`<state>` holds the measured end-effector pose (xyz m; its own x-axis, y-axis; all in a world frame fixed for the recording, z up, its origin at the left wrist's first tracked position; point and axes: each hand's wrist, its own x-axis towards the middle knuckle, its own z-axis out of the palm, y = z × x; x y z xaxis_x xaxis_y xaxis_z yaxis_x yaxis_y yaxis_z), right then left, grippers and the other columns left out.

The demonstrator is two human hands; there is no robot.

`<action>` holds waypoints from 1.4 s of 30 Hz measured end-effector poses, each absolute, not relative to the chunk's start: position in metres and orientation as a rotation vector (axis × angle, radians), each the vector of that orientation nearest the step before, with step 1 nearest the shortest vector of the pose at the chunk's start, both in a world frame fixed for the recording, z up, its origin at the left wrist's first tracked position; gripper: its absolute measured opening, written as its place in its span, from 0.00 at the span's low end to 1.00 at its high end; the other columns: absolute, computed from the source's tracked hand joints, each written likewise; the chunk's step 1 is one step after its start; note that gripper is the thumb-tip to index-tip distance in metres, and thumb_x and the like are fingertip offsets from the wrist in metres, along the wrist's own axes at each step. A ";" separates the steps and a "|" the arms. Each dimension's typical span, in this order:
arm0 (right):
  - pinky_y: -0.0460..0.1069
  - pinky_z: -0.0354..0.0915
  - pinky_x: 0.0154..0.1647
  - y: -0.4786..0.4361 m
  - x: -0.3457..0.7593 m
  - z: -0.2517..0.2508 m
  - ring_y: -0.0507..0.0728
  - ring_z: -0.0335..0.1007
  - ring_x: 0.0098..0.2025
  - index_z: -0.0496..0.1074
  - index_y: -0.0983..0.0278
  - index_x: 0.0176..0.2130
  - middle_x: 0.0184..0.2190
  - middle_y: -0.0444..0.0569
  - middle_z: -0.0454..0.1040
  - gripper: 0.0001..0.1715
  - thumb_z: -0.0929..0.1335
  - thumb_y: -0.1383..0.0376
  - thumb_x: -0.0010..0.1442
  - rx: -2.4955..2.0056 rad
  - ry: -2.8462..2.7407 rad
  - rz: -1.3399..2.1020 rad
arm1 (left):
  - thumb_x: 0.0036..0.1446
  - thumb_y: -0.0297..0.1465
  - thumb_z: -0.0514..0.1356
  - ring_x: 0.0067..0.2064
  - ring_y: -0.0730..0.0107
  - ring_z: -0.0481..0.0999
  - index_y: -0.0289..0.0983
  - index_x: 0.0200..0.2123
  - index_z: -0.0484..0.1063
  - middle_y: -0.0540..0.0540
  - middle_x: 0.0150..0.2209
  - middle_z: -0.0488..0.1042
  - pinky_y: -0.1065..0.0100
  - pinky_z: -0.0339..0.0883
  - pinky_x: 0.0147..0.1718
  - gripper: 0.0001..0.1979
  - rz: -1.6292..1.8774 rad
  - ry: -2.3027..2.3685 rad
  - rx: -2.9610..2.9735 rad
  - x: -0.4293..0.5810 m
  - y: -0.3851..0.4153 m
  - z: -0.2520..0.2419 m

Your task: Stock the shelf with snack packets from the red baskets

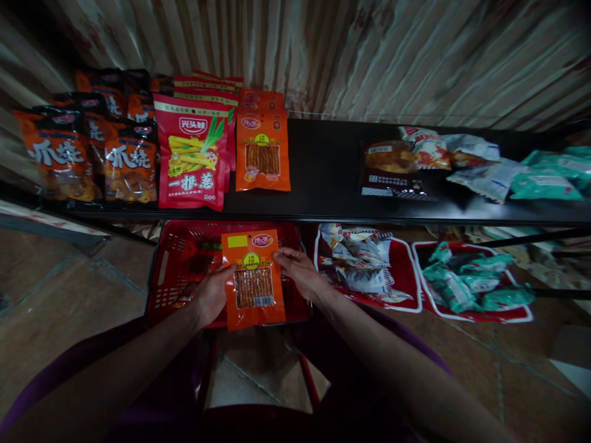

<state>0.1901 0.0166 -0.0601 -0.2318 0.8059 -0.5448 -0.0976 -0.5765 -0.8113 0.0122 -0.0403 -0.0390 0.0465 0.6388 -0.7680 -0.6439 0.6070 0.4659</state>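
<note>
Both my hands hold one orange snack packet (253, 280) above a red plastic basket (172, 277). My left hand (213, 294) grips its left edge, thumb on the front. On the right edge, my right hand (300, 274) pinches near the top. The packet has a clear window showing thin brown sticks. On the black shelf (323, 166) above stands a row of matching orange packets (262, 151), upright beside red packets (192, 154).
Dark orange packets (92, 151) fill the shelf's left end. Loose mixed packets (429, 160) and teal packets (549, 175) lie on its right. Two red trays on the floor hold white-wrapped packets (364, 261) and teal packets (475, 283). A striped wall backs the shelf.
</note>
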 end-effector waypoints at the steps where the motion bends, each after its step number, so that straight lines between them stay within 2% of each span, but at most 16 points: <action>1: 0.44 0.56 0.25 0.016 0.191 -0.060 0.48 0.61 0.24 0.71 0.63 0.26 0.23 0.40 0.70 0.17 0.75 0.55 0.40 -1.388 -0.886 1.890 | 0.58 0.24 0.52 0.37 0.60 0.79 0.31 0.42 0.73 0.41 0.36 0.80 0.60 0.72 0.39 0.12 0.977 1.172 -0.006 0.012 -0.040 -0.040; 12: 0.45 0.59 0.27 0.014 0.190 -0.052 0.49 0.64 0.25 0.74 0.64 0.25 0.23 0.42 0.73 0.16 0.76 0.57 0.37 -1.373 -0.855 2.001 | 0.61 0.30 0.51 0.40 0.59 0.79 0.31 0.47 0.70 0.39 0.40 0.79 0.57 0.70 0.43 0.15 0.929 1.104 -0.004 0.001 -0.035 -0.047; 19: 0.45 0.58 0.25 0.016 0.190 -0.056 0.48 0.64 0.24 0.73 0.64 0.24 0.22 0.41 0.73 0.11 0.75 0.62 0.38 -1.453 -0.801 1.956 | 0.54 0.23 0.56 0.40 0.58 0.79 0.29 0.42 0.74 0.38 0.35 0.80 0.59 0.67 0.46 0.12 0.884 1.026 0.052 0.000 -0.041 -0.051; 23: 0.45 0.59 0.26 0.014 0.190 -0.058 0.48 0.63 0.21 0.71 0.64 0.24 0.19 0.39 0.71 0.13 0.75 0.61 0.38 -1.426 -0.789 1.966 | 0.53 0.22 0.57 0.40 0.57 0.79 0.29 0.38 0.75 0.37 0.35 0.80 0.58 0.68 0.45 0.10 0.842 0.997 0.087 0.002 -0.046 -0.051; 30: 0.49 0.65 0.35 0.009 0.191 -0.068 0.52 0.71 0.28 0.72 0.64 0.31 0.25 0.43 0.75 0.18 0.76 0.62 0.38 -1.356 -0.816 1.992 | 0.54 0.21 0.55 0.42 0.57 0.78 0.31 0.39 0.74 0.39 0.36 0.80 0.56 0.67 0.47 0.10 0.891 1.015 0.043 0.005 -0.047 -0.051; 35: 0.50 0.66 0.36 0.011 0.190 -0.072 0.53 0.71 0.28 0.72 0.64 0.35 0.27 0.43 0.76 0.20 0.75 0.63 0.39 -1.345 -0.829 1.994 | 0.55 0.23 0.55 0.44 0.55 0.78 0.30 0.39 0.74 0.37 0.39 0.79 0.56 0.68 0.47 0.10 0.909 1.042 0.006 0.006 -0.043 -0.048; 42: 0.51 0.67 0.36 0.008 0.193 -0.073 0.53 0.71 0.29 0.67 0.62 0.44 0.28 0.42 0.74 0.29 0.74 0.65 0.41 -1.415 -0.874 2.012 | 0.60 0.26 0.51 0.41 0.58 0.79 0.31 0.39 0.73 0.39 0.36 0.80 0.57 0.69 0.46 0.11 0.952 1.132 -0.052 0.002 -0.036 -0.048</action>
<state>0.1934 0.0079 -0.0728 -0.3147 0.7283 -0.6087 -0.0524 -0.6536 -0.7550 0.0017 -0.0362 -0.0478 0.0917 0.6158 -0.7825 -0.6652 0.6227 0.4121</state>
